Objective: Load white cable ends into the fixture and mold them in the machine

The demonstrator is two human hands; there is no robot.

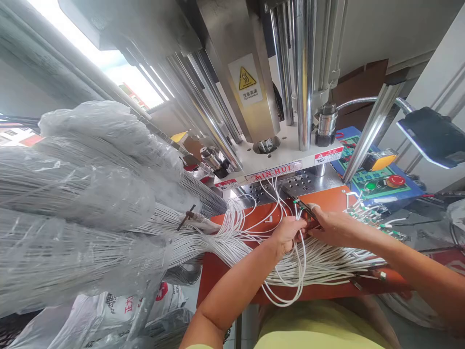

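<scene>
My left hand (289, 231) is closed around thin white cables (302, 261), which loop down over the front of the orange-brown table (232, 286). Right beside it, my right hand (325, 222) grips a dark, narrow metal tool (307, 208) that points up and left toward the press. A small green-and-silver cable end (297, 201) shows by the tool's tip; whether the tool touches it, I cannot tell. Other white cables run into the gap under the press's white plate (286, 167). Some of my fingers are hidden behind the cables and each other.
Large plastic-wrapped cable bundles (83, 189) crowd the left side. A warm-coloured nozzle housing (250, 106) with a high-temperature label stands above the plate. Loose connector ends (378, 220) lie at the right. Beyond is a blue control box (388, 182) with a red stop button (395, 181).
</scene>
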